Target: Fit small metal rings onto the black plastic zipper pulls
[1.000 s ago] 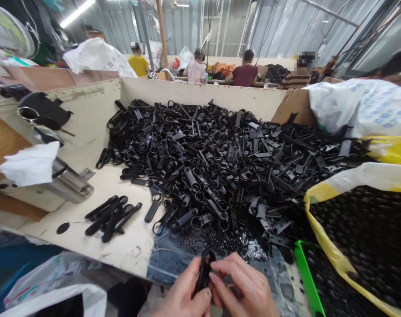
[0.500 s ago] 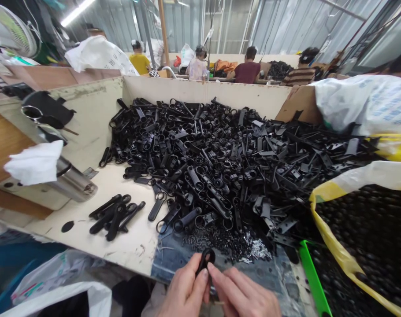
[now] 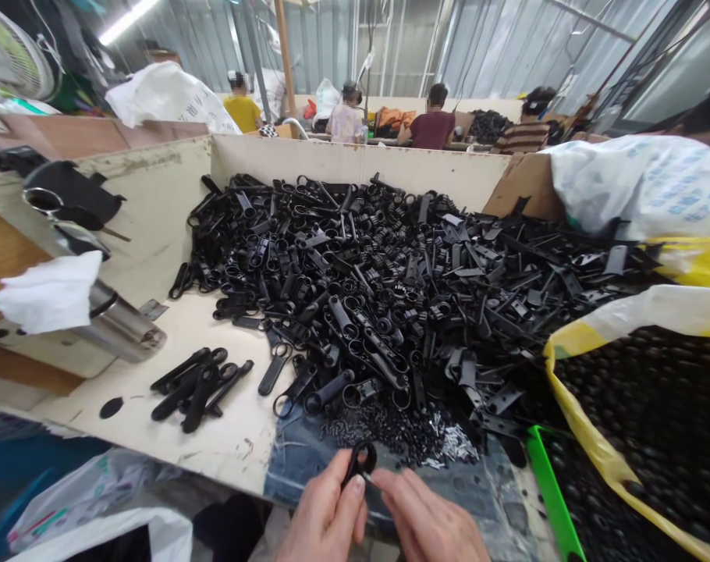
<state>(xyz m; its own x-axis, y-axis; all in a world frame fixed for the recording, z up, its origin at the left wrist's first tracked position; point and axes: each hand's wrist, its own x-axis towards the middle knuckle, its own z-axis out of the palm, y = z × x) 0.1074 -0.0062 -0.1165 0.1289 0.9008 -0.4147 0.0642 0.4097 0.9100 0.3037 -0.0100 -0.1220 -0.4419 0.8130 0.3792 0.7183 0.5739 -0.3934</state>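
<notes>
My left hand (image 3: 327, 507) is closed around a black ring-ended plastic part (image 3: 362, 459), thumb and fingers gripping its body with the ring pointing up. Close against its right side, my right hand (image 3: 428, 515) has its fingers pinched together. A tiny pale tip shows at those fingertips, too small to name. Just beyond both hands, small black pieces (image 3: 370, 425) and silvery metal pins (image 3: 453, 443) lie on a dark blue mat (image 3: 290, 460). Behind them rises a large heap of black plastic parts (image 3: 331, 273), many with ring ends.
Several black ring-ended parts (image 3: 201, 388) lie in a group at left, near a metal cup (image 3: 126, 324) with white tissue (image 3: 51, 293). At right stand a green bin edge (image 3: 557, 499) and a yellow-rimmed sack (image 3: 577, 414) of black pieces. Other people sit farther back.
My right fingertips have drawn slightly away from the black part, and a pale tip now shows between them. The left hand keeps its hold. The view has shifted slightly.
</notes>
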